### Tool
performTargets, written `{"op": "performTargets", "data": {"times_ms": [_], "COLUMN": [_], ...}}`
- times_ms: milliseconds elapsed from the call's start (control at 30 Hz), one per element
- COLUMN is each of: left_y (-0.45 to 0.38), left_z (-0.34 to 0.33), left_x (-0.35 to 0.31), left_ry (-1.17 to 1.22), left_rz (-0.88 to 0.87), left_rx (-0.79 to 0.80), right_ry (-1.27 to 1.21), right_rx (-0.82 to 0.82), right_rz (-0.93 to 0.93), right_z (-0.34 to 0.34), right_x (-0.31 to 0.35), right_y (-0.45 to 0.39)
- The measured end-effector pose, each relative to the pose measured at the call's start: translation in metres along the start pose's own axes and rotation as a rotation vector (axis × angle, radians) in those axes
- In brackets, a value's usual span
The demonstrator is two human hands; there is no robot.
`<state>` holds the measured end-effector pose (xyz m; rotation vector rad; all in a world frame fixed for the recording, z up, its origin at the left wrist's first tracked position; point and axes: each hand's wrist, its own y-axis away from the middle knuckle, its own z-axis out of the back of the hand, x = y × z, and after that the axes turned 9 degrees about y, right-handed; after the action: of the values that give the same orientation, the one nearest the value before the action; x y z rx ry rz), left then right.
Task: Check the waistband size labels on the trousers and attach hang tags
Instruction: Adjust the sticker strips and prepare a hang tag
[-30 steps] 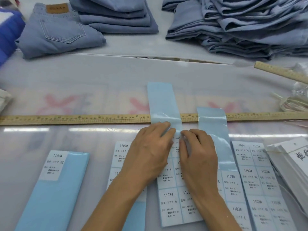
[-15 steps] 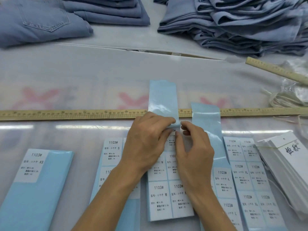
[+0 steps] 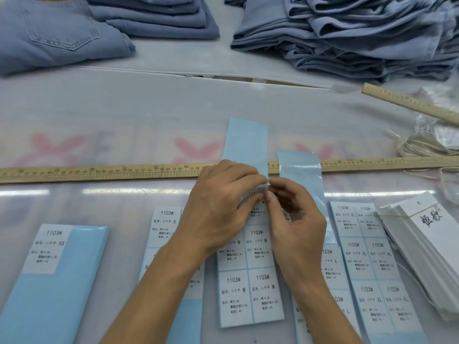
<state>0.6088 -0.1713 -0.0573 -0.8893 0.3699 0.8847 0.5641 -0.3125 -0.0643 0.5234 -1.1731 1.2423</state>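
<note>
Several light-blue sheets of white size stickers lie in a row near me: XS [image 3: 49, 276], S [image 3: 164, 232], M [image 3: 250, 291], L [image 3: 330, 274] and XL [image 3: 372, 264]. My left hand [image 3: 218, 209] holds the top of the M sheet, fingers curled over it. My right hand [image 3: 295, 219] pinches a sticker corner at the top right of that sheet, thumb against forefinger. A stack of white hang tags [image 3: 427, 234] lies at the right. Folded blue trousers [image 3: 57, 33] and a big heap of trousers [image 3: 360, 33] lie at the back.
A long wooden ruler [image 3: 104, 171] crosses the table just beyond my hands. A second ruler [image 3: 409, 105] lies slanted at the right, beside a bundle of pale strings [image 3: 422, 145]. Another folded trouser pile [image 3: 159, 18] sits at the back centre.
My right hand has lifted off the M sheet and its thumb and forefinger now pinch a sticker corner. The left hand has stayed on the sheet's top.
</note>
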Motion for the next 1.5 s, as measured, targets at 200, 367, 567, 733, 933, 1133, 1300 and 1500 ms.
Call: {"op": "performTargets", "data": {"times_ms": [200,367,567,733,933,1133,1300,1500], "left_y": [-0.002,-0.002,-0.003,-0.002,-0.005,-0.005,-0.006,-0.007], "left_z": [0.003,0.004,0.005,0.004,0.003,0.002,0.002,0.002], "left_x": [-0.001,-0.002,-0.003,-0.003,-0.01,-0.015,-0.018,-0.017], "left_ry": [0.041,0.07,0.094,0.122,0.171,0.259,0.293,0.307], "left_rz": [0.076,0.09,0.108,0.12,0.164,0.266,0.289,0.325], "left_rx": [0.063,0.049,0.052,0.052,0.024,-0.026,-0.012,0.001], "right_ry": [0.015,0.121,0.212,0.256,0.296,0.34,0.344,0.41], "right_rx": [0.007,-0.018,-0.048,-0.074,-0.119,-0.132,-0.123,-0.167], "right_rz": [0.008,0.039,0.097,0.124,0.141,0.18,0.17,0.194], "right_z": [-0.001,-0.004,-0.005,-0.004,-0.006,-0.007,-0.007,-0.007], "right_x": [0.0,-0.001,0.001,0.0,0.001,0.001,0.0,0.001], "right_y": [0.003,0.004,0.004,0.006,0.006,0.007,0.007,0.008]}}
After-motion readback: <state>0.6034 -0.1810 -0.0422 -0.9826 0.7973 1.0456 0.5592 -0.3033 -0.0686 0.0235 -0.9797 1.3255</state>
